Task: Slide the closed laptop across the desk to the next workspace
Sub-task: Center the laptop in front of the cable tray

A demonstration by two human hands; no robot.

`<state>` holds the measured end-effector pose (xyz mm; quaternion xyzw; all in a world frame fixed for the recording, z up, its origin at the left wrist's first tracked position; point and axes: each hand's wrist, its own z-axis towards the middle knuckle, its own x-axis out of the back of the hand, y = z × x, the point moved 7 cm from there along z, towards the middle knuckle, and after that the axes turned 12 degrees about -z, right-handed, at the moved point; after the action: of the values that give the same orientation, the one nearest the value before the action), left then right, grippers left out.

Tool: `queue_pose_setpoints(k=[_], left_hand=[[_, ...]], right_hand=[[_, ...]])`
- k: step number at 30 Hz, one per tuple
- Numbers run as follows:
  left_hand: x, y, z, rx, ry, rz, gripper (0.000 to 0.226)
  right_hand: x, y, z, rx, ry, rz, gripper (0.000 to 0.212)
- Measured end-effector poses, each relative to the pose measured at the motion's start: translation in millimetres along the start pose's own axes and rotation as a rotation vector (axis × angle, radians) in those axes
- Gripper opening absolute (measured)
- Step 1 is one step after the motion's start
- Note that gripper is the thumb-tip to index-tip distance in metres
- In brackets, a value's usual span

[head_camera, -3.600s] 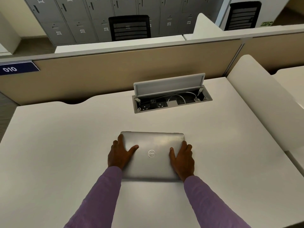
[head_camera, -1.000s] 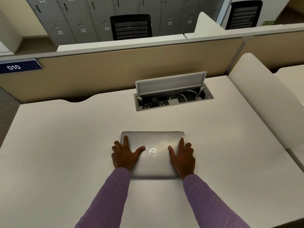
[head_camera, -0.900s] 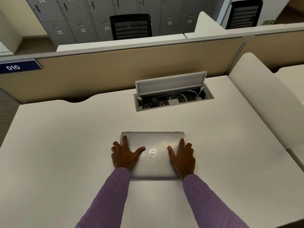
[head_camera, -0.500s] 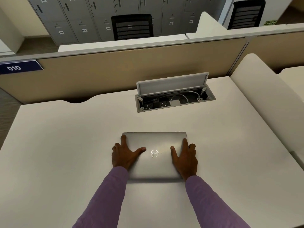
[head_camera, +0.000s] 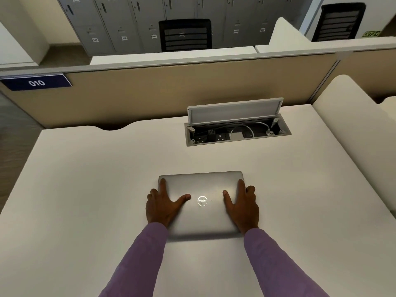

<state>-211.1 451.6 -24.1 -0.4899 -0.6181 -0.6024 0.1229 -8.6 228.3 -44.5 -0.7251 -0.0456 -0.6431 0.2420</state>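
Resting flat, uncurled: left hand (head_camera: 164,207), right hand (head_camera: 243,207) on closed Dell laptop (head_camera: 201,202), desk (head_camera: 85,189). Risk: palms slipping; open cable box (head_camera: 237,132) ahead.

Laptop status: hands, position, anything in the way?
Left hand and right hand flat on the closed laptop. Laptop mid-desk. Open cable box beyond it; white divider on the right.

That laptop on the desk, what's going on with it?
A person in purple sleeves has both hands flat on a closed silver laptop: the left hand along its left edge, the right hand along its right. It lies in the middle of a white desk, in front of an open cable box, apparently about to be slid.
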Motion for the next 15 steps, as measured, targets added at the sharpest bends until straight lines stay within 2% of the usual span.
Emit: queue_pose_setpoints(k=[15], left_hand=[[10,-21,-2,0.044,0.043,0.082,0.117]], right_hand=[[-9,-23,2,0.083,-0.054,-0.028,0.072]])
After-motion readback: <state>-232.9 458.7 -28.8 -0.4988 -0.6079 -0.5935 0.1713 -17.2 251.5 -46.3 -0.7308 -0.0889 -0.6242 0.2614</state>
